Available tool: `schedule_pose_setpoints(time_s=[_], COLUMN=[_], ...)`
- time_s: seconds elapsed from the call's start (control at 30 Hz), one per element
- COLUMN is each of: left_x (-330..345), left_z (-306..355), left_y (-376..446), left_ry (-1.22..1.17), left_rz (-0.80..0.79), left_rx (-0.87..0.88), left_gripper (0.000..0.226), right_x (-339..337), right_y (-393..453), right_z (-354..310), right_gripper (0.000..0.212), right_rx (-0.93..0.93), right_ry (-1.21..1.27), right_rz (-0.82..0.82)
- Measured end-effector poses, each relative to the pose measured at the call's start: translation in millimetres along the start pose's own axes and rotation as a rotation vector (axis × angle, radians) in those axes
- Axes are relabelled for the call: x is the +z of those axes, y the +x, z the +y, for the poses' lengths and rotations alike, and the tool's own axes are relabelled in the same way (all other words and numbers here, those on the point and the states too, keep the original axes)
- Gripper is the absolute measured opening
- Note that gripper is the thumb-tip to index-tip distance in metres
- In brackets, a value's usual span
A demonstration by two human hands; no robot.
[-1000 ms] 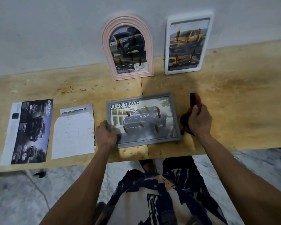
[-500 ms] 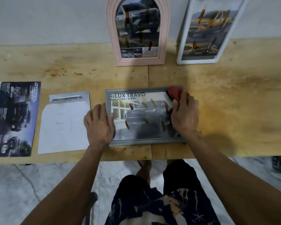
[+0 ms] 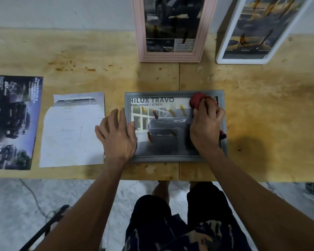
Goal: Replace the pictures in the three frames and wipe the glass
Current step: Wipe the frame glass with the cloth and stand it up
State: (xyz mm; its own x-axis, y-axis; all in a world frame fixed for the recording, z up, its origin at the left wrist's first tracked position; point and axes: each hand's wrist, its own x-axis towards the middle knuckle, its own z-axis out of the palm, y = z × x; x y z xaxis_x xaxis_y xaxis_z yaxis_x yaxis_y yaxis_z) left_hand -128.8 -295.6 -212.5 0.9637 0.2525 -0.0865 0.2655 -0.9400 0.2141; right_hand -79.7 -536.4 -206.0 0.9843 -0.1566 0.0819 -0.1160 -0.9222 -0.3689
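Plywood counter fills the middle band of the frame, with a pale wall above it and marbled floor below. At centre a grey picture frame lies flat near the counter's lower edge, holding a car advertisement headed "HILUX TRAVO"; brownish smears dot its glass over the picture. The right hand rests on the right part of the glass, its fingers curled round a red cloth that bulges out at the frame's upper right corner, with a dark bit of the cloth showing just right of the wrist. The left hand lies flat across the frame's left edge, fingers straight and slightly spread, the thumb reaching onto the glass and the outer fingers on the counter. Just left of that hand lies a white sheet of paper with an arched cut outline, and farther left, at the frame's left edge, a dark car brochure page. At top centre a pink frame leans upright against the wall with a dark vehicle picture and smears on its glass; to its right, at the upper right, a white frame stands tilted with a yellowish vehicle picture, also smeared.
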Motion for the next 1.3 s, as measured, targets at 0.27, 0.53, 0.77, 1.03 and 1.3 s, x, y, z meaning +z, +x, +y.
schedule_pose_setpoints(time_s=[0.27,0.53,0.77,1.03,1.3], left_x=[2.3,2.6,1.8,-3.9,-4.1], left_z=[0.5,1.9,3.4,-2.3,-5.7], left_y=[-1.5,-2.4,-1.3,-0.4,3.5], left_ry=[0.002,-0.02,-0.027,-0.046,-0.115], left_rz=[0.016,0.012,-0.008,-0.01,-0.066], left_rx=[-0.028,-0.045,-0.058,-0.035,-0.057], left_gripper=[0.05,0.048,0.049,0.049,0.054], right_x=[14.3,25.0,36.3,40.3,24.2], right_y=[-3.1,-6.8,-10.7,-10.8,-36.3], right_z=[-30.1,-66.2,-107.9,-119.3,-105.4], right_gripper=[0.03,0.036,0.028,0.036,0.04], right_rx=[-0.007,-0.075,-0.274,-0.487,-0.506], right_ry=[0.086,0.175,0.278,0.229,0.128], right_rz=[0.089,-0.004,0.013,-0.175,-0.427])
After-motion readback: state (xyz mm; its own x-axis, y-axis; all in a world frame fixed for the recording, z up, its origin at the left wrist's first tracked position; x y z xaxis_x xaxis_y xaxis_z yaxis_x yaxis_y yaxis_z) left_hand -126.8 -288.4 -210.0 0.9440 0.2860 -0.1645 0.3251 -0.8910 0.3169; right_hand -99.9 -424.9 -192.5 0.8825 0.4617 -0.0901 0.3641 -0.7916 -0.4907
